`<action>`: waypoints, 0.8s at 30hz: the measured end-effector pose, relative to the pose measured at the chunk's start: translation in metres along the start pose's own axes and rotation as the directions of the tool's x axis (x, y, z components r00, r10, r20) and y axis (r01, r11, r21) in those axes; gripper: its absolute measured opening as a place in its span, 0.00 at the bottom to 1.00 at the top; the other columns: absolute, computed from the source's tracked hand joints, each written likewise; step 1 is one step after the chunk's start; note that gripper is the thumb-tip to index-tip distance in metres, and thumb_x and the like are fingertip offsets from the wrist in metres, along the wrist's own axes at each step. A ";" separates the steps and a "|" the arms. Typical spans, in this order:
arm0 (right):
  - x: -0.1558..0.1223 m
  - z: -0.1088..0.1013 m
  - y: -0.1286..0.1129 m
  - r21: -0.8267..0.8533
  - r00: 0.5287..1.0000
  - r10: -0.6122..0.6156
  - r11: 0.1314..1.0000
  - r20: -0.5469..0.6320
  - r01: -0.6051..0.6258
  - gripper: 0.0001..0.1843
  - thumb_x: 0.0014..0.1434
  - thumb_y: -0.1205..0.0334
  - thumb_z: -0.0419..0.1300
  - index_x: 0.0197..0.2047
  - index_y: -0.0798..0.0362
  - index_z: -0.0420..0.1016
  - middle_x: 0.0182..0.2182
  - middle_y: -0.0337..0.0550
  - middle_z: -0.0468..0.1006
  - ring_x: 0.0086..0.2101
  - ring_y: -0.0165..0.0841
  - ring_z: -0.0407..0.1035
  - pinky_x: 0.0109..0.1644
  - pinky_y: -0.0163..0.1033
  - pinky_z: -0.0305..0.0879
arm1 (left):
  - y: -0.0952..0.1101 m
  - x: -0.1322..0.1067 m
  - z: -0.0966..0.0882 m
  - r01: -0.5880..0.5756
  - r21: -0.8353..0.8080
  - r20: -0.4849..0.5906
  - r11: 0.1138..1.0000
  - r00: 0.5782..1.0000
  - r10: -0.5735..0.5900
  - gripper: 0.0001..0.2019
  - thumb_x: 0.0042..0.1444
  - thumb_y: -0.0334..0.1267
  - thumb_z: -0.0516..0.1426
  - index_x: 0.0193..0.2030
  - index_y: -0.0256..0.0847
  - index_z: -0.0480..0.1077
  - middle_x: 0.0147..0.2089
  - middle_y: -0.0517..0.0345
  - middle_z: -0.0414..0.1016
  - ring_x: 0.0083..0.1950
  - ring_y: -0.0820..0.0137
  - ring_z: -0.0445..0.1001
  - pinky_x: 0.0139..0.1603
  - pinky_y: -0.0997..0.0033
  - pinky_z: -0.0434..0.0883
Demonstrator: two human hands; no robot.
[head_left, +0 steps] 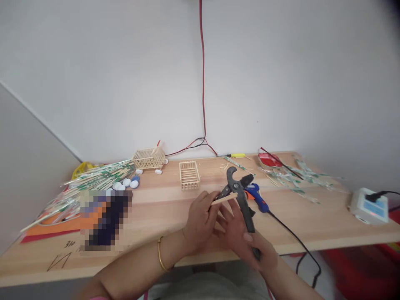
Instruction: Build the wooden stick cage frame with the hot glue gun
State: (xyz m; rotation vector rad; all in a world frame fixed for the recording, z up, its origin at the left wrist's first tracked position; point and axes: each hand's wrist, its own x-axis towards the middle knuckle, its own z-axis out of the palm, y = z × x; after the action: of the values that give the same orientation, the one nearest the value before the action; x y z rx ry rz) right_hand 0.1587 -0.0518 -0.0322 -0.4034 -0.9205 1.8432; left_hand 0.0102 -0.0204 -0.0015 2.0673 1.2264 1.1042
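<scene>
My left hand is closed on a pale wooden stick, pinched between thumb and fingers, its free end pointing right. In my right hand lies a black hook-jawed pipe cutter, its handle held under the thumb while some fingers stretch toward my left hand. The cutter's curved jaw stands upward, behind the stick. A small stick-built crate rests on the table just beyond my hands. Right behind the cutter lies a blue glue gun, partly hidden.
A stick-built cart with white wheels stands at the back left. Wrapped chopsticks and bottle caps lie left. Further right are a red container, empty wrappers and a white power box. The glue gun's cord hangs over the front edge.
</scene>
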 end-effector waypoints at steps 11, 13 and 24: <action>0.050 -0.009 -0.047 -0.225 0.997 -0.077 0.971 0.019 0.080 0.39 0.45 0.49 0.59 0.61 0.35 0.53 0.60 0.42 0.58 0.57 0.46 0.57 0.55 0.58 0.55 | -0.015 -0.007 -0.007 -0.015 -0.197 -0.045 0.980 0.999 0.007 0.16 0.64 0.37 0.45 0.55 0.41 0.64 0.48 0.50 0.70 0.51 0.67 0.68 0.54 0.64 0.64; 0.054 -0.016 -0.046 -0.250 0.995 -0.102 0.964 -0.023 0.093 0.38 0.46 0.49 0.59 0.61 0.33 0.54 0.59 0.42 0.59 0.54 0.46 0.60 0.53 0.57 0.57 | -0.015 -0.006 -0.007 0.057 -0.230 0.035 0.971 0.998 -0.051 0.16 0.64 0.39 0.45 0.55 0.40 0.63 0.48 0.51 0.72 0.50 0.67 0.69 0.53 0.65 0.64; 0.047 -0.024 -0.033 -0.435 0.952 -0.259 0.885 -0.164 0.166 0.26 0.54 0.60 0.60 0.56 0.42 0.59 0.37 0.43 0.66 0.34 0.34 0.63 0.41 0.44 0.63 | -0.027 -0.005 0.000 0.124 -0.135 0.079 0.983 0.990 -0.114 0.14 0.65 0.40 0.42 0.46 0.39 0.66 0.39 0.53 0.71 0.41 0.68 0.68 0.45 0.68 0.64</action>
State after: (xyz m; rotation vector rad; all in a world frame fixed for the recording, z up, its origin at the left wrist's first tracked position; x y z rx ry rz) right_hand 0.1738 0.0067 -0.0169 -0.7230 -1.1571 1.3621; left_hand -0.0044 -0.0125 -0.0232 1.8873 1.1874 1.0224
